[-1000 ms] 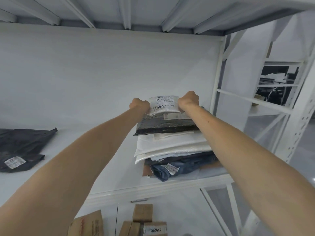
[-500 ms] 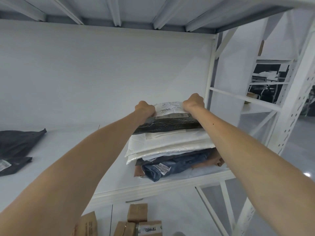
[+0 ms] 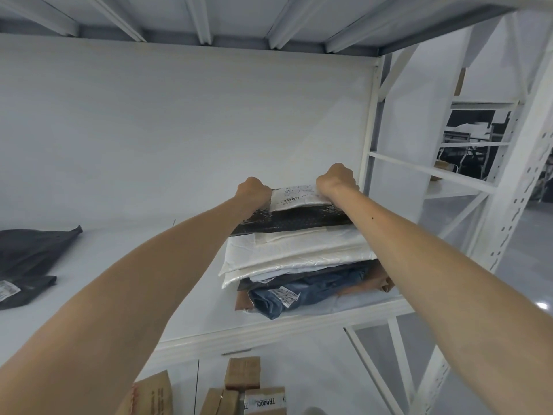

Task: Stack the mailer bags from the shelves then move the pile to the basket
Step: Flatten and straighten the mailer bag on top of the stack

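the white shelf (image 3: 269,333) carries the pile of mailer bags (image 3: 299,259) near its right end, close beside the upright post (image 3: 369,139). two dark bags (image 3: 30,256) lie well apart at the left, and cardboard boxes (image 3: 242,372) sit below. my left hand (image 3: 253,190) and right hand (image 3: 336,179) curl round the pile's top bags, either side of the white labelled bag (image 3: 294,199). same grip as half a second ago; the pile hasn't left the shelf.

Black mailer bag (image 3: 294,220) flatter on pile (image 3: 299,256)
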